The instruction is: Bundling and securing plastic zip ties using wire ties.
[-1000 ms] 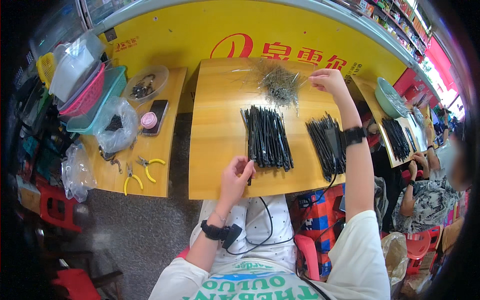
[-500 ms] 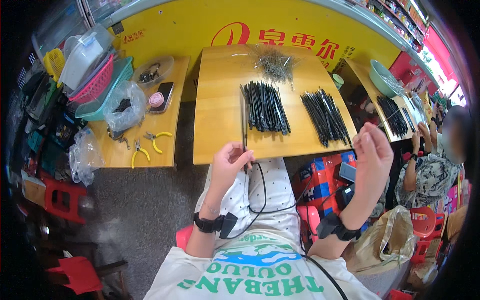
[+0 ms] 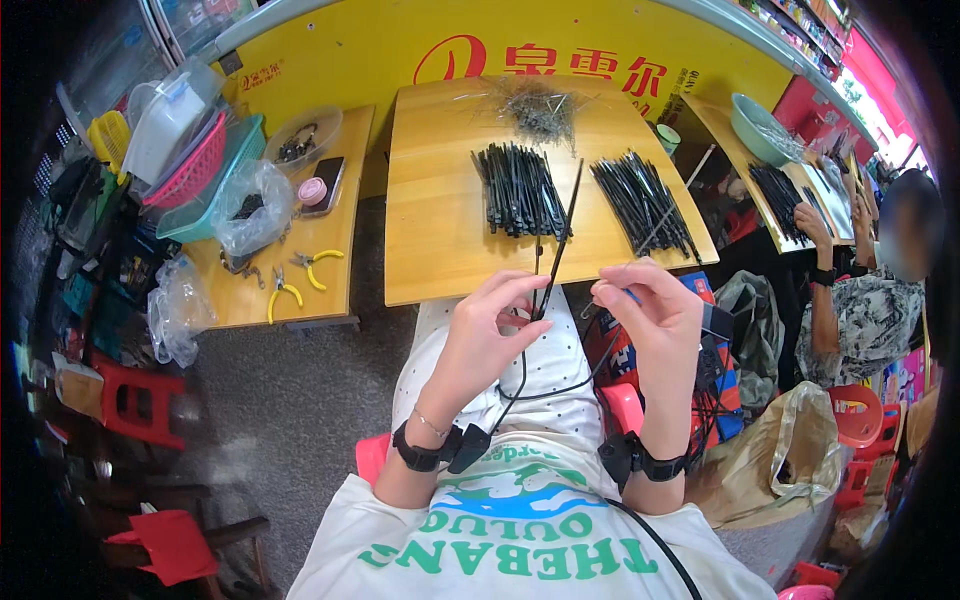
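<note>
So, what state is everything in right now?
Left grip: closed on thin black strips
Right grip: pinching a thin wire
Left black stack: lying flat, loosely aligned
Right black stack: lying flat, slightly fanned
Wire heap: loose, tangled
Both pliers: handles spread
Phone: lying flat

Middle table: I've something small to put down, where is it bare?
Widest: between the left edge of the table and the left black bundle. Narrower: between that and the right black bundle. Crowded: far middle, under the wire heap.
</note>
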Motion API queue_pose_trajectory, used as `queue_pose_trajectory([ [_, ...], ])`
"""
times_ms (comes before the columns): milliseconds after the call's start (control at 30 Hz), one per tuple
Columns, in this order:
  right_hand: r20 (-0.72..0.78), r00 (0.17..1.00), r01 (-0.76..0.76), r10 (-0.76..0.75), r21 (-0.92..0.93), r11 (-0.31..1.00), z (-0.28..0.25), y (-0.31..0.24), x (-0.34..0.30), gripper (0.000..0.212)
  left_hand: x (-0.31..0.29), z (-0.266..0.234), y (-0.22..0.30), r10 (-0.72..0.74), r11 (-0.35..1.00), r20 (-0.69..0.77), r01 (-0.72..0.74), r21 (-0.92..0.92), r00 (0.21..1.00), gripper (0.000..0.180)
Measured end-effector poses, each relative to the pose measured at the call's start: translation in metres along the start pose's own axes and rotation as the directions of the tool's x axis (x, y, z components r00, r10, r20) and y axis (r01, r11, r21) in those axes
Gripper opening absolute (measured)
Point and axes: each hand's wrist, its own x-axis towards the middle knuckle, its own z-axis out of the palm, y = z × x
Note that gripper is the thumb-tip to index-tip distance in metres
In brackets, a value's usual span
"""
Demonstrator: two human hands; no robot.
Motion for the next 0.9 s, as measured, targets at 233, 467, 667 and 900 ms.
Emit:
queue_pose_trajectory([
  [233, 0.038, 0.999, -0.024, 0.025, -0.013, 1.000, 0.007, 0.011, 0.003, 0.016, -0.002, 0.008, 0.001, -0.038, 0.995, -0.021, 0.036, -0.089, 0.999, 0.043],
  [467, 0.085, 0.995, -0.053, 0.049, 0.039, 0.998, 0.010, 0.015, 0.004, 0.016, 0.001, 0.010, -0.022, -0.154, 0.963, -0.025, 0.145, -0.226, 0.988, 0.033],
  [667, 0.128, 0.991, -0.057, 0.047, 0.080, 0.995, 0.014, 0.015, 0.003, 0.015, 0.003, 0.010, -0.029, -0.148, 0.979, -0.071, 0.136, -0.152, 0.986, 0.018],
  [900, 0.152, 0.988, -0.053, 0.039, 0.086, 0.995, 0.017, 0.017, 0.002, 0.015, 0.006, 0.011, -0.023, -0.060, 0.997, -0.149, 0.052, -0.054, 0.987, 0.018],
])
